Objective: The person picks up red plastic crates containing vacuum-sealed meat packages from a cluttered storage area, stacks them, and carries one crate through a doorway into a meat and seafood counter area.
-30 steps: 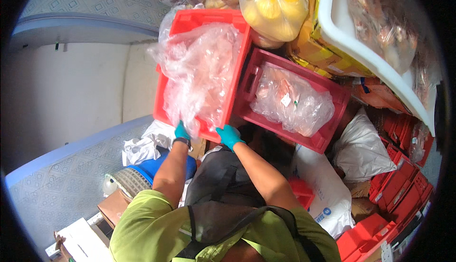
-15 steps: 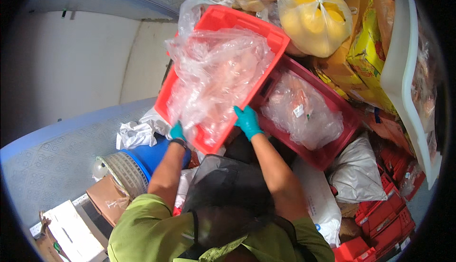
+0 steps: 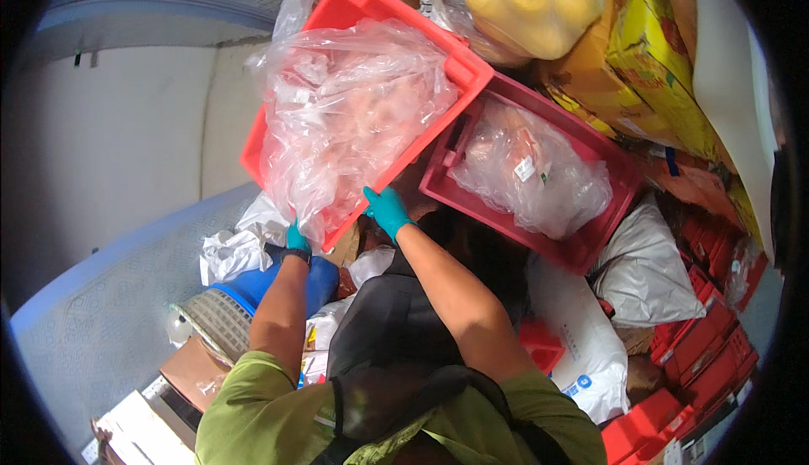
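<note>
A bright red plastic crate (image 3: pixel 472 67) lies tilted in front of me, with a clear plastic bag (image 3: pixel 354 103) of pale pink contents inside it. My left hand (image 3: pixel 297 238), in a teal glove, grips the crate at its near left corner, its fingers partly behind the bag's edge. My right hand (image 3: pixel 388 211), gloved the same, is closed on the crate's near right side wall. To the right sits a dark red crate (image 3: pixel 581 250) that holds another clear bag (image 3: pixel 539 174) of pinkish contents with a small white label.
Yellow round things fill a clear bag (image 3: pixel 531 2) at the back, beside yellow cartons (image 3: pixel 653 44). White sacks (image 3: pixel 645 275) and red crates (image 3: pixel 704 339) stand at the right. At the left are a blue drum (image 3: pixel 316 284), crumpled white plastic (image 3: pixel 232 250) and cardboard boxes (image 3: pixel 192 371).
The bright red crate has shifted up and left in view, both hands still on it. More of the dark red crate's near left corner shows.
</note>
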The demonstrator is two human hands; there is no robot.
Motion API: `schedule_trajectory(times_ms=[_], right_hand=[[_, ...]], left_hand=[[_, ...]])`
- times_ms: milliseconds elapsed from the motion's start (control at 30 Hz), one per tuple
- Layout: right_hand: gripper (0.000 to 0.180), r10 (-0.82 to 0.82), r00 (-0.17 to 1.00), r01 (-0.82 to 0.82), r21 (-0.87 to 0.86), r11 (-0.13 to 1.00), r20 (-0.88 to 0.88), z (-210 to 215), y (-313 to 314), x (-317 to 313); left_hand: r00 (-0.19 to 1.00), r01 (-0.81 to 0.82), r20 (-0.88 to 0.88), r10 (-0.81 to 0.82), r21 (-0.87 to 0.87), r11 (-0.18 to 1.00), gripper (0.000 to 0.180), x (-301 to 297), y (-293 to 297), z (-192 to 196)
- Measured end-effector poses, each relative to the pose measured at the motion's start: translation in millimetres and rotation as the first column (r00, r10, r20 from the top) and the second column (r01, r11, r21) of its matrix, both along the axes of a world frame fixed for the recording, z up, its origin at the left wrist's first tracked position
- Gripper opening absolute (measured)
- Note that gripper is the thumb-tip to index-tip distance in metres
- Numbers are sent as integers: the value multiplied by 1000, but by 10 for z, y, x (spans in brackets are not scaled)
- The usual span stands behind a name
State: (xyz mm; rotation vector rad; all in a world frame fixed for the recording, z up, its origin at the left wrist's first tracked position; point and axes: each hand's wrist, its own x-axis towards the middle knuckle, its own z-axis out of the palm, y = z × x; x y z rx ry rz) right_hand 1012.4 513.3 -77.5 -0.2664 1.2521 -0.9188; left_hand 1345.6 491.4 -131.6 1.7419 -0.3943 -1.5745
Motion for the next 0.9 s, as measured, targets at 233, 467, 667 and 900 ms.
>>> schedule_trajectory(times_ms=[233, 467, 667, 900], right_hand=[[40, 58, 996, -56, 31, 998, -62, 111, -304, -501], [40, 269, 850, -295, 13, 955, -454, 34, -635, -875], [36, 17, 910, -41, -49, 998, -415, 105, -342, -940], [20, -432, 898, 400, -245, 883, -90, 86, 934, -1832]], left_hand=[[942, 97, 307, -136, 139, 986, 46, -125, 300, -45], [997, 25, 70, -32, 98, 995, 42, -647, 395, -183], [985, 157, -103, -140, 173, 972, 45, -778, 512, 142], [946, 310, -27, -324, 378, 872, 44, -1046, 648, 558]])
